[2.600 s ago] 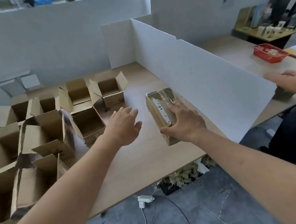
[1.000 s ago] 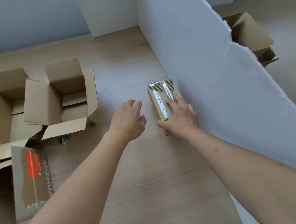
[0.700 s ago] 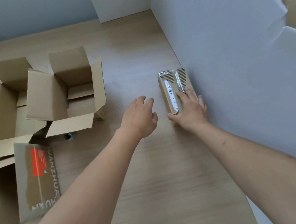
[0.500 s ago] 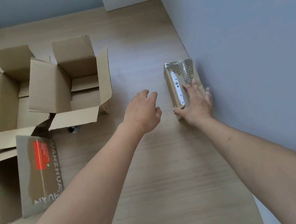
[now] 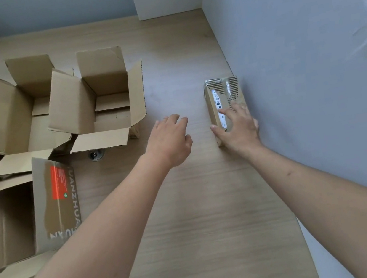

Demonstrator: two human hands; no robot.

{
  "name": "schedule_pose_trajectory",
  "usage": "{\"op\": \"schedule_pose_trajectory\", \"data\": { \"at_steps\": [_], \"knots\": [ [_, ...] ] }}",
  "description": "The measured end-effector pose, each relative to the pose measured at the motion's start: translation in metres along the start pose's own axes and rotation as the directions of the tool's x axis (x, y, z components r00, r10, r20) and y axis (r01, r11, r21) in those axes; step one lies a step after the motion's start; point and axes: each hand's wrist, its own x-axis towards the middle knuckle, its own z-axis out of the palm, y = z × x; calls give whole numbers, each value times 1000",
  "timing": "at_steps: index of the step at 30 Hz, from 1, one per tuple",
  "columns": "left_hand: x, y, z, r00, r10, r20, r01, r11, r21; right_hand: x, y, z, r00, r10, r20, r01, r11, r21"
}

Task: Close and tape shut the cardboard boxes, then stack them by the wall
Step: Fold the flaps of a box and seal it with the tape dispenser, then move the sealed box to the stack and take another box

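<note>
A small closed, taped cardboard box (image 5: 220, 92) with a white label strip lies on the wooden table (image 5: 202, 220), its right side against the white partition wall (image 5: 300, 77). My right hand (image 5: 238, 129) rests flat on the near end of the box, fingers spread on top and thumb along its left edge. My left hand (image 5: 170, 140) hovers over the table left of the box, fingers relaxed, holding nothing.
Several open cardboard boxes crowd the left: one with raised flaps (image 5: 104, 98), another behind it (image 5: 12, 113), and a box with a red label (image 5: 55, 202) nearer me. A small round dark object (image 5: 95, 154) lies by the flaps.
My right hand has slid the taped box rightwards until it sits against the white partition. My left hand has stayed hovering beside it. The view has tilted down over the table.
</note>
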Motion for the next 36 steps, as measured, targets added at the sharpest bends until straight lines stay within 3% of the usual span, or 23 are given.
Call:
{"op": "schedule_pose_trajectory", "data": {
  "at_steps": [17,36],
  "knots": [
    [-152,-18,-60,988,-105,-113,109,994,32,-125,-106,-57,928,-323,188,358,911,-204],
    [-424,-125,-75,873,-399,-280,386,917,-102,-333,-281,2,696,-651,303,715,666,-211]
  ]
}}
